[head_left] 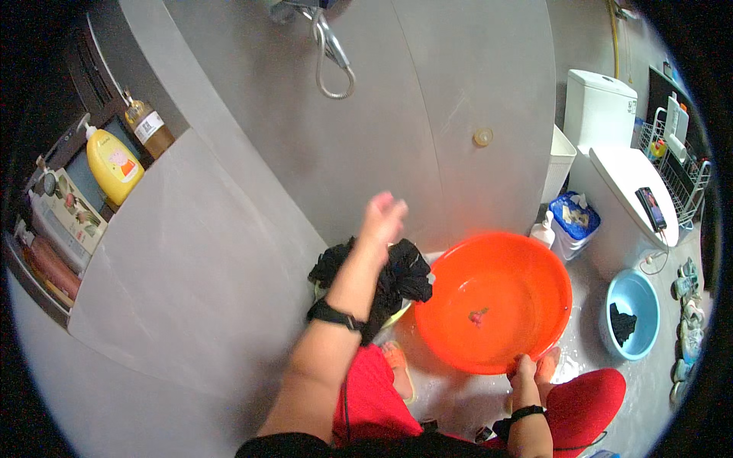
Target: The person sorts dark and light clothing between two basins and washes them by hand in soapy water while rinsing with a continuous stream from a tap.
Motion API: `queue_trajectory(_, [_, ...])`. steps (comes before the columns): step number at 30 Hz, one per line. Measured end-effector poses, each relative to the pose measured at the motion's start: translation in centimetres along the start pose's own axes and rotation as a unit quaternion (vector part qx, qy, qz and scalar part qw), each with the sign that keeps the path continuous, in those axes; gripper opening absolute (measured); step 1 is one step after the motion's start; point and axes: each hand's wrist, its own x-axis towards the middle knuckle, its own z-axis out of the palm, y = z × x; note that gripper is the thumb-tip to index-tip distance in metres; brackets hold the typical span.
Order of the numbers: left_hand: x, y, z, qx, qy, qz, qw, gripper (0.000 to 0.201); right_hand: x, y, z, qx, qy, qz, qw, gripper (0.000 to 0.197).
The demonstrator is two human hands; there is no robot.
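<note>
Although blur softened my left hand (384,219), I could make out nothing held in it; its fingers looked partly curled, but whether they pressed together I couldn't tell. My right hand (523,368) was at the near rim of the orange basin (496,267), its fingers bunched there, and I couldn't tell whether they pinched the edge or only rested against it.

That basin stood on the floor before me, between the black clothes (412,271) to its left and the light-blue basin (645,301) to its right. Leaning hard on its one edge might, I judged, have tipped it, and the wet floor (584,336) could have let it skid, or my foot with it. The clothes, heaped loosely, could have slumped if knocked.

My left arm stretched well forward, nearly straight, with a black band (334,314) round the forearm; my right forearm came in shorter, beside my red-clothed knee (595,393). Farther off, a dark cloth (623,324) lay in the light-blue basin, and a phone (651,208) rested on the toilet lid (626,172).
</note>
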Motion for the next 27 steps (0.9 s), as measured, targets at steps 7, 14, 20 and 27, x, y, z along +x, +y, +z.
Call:
queue_trajectory(7, [12.4,16.9,-0.5,-0.158,-0.098,0.275,0.943,0.018,-1.3,0.7,-0.2,-0.011,0.027,-0.003,1.000,0.014])
queue_trajectory(14, [20.4,27.8,0.3,-0.248,-0.145,0.206,0.936,0.013,-0.3,2.5,0.2,-0.031,0.051,-0.014,0.998,0.022])
queue_trajectory(20, [15.3,31.7,1.3,-0.408,-0.155,0.132,0.890,0.018,1.0,2.0,-0.1,-0.059,0.058,-0.026,0.996,0.011])
queue_trajectory(27, [9.2,18.5,0.2,-0.180,-0.224,0.141,0.947,0.016,-2.6,-0.8,1.4,-0.077,0.046,-0.042,0.995,0.012])
